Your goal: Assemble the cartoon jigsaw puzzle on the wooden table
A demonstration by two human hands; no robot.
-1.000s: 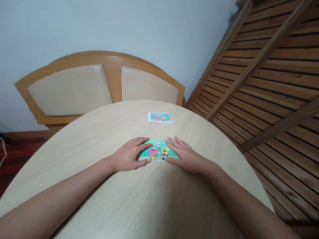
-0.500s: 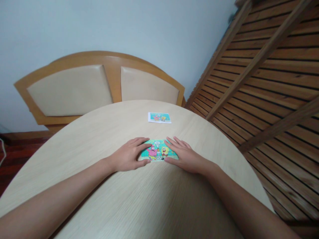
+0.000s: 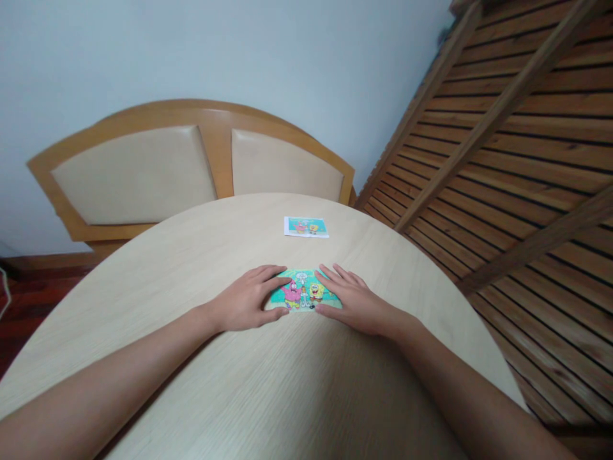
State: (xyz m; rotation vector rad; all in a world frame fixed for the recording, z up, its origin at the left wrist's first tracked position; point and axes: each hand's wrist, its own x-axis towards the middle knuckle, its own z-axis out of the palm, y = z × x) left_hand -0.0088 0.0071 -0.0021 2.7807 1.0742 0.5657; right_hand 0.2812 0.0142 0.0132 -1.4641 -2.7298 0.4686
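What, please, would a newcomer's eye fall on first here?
Probably the bright picture, flat on the table between the left hand and the right hand, which lap over its ends. Beyond it lies a white-edged card with similar cartoon figures. The dark slatted wood along the right side also stands out.
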